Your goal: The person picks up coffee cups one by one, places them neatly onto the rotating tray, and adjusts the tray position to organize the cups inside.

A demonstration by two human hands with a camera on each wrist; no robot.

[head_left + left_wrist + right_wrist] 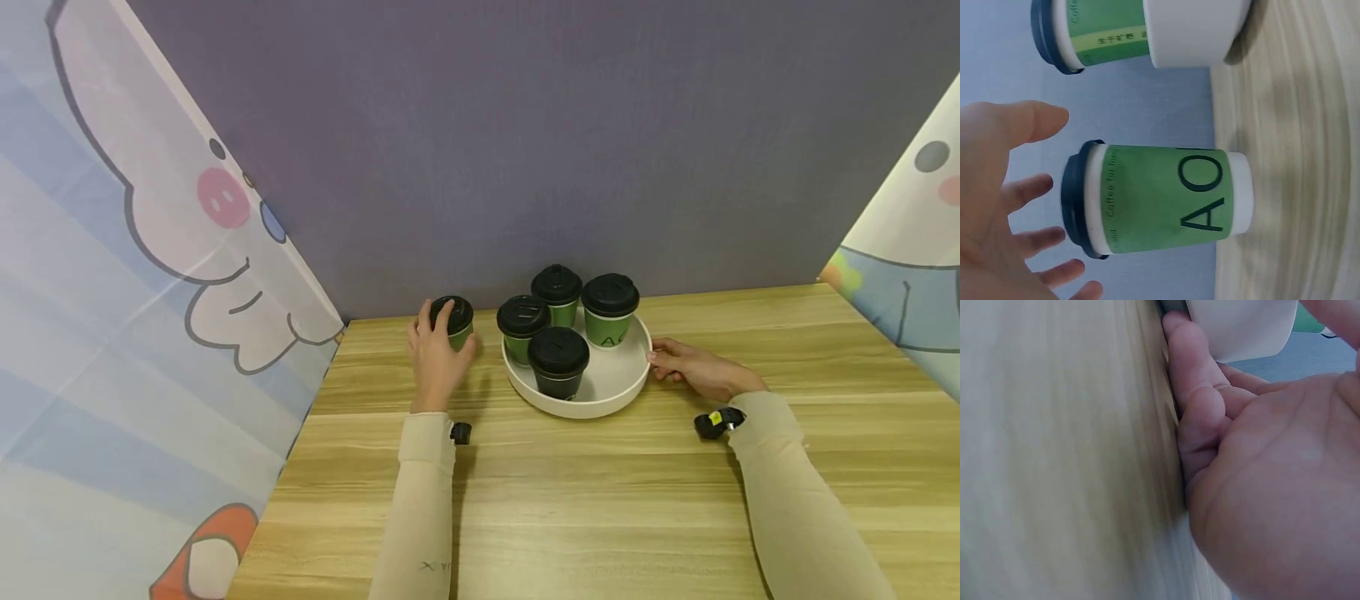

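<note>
A green paper coffee cup with a black lid (460, 340) stands upright on the table, left of a round white tray (576, 408). My left hand (437, 362) hovers at its lid, thumb and fingers spread; the left wrist view shows a gap between the fingertips and the lid (1074, 200). Several lidded cups sit in the tray, among them a dark one (558, 362) at the front and a green one (609, 312) at the right. My right hand (703, 371) grips the tray's right rim, thumb at the wall and fingers curled low beside the tabletop.
A grey-purple panel (540, 167) rises behind the wooden table (592, 508), close behind the cups. Cartoon-printed curtains hang at the left (90, 333) and right (922, 250). Both wrists carry small black cameras.
</note>
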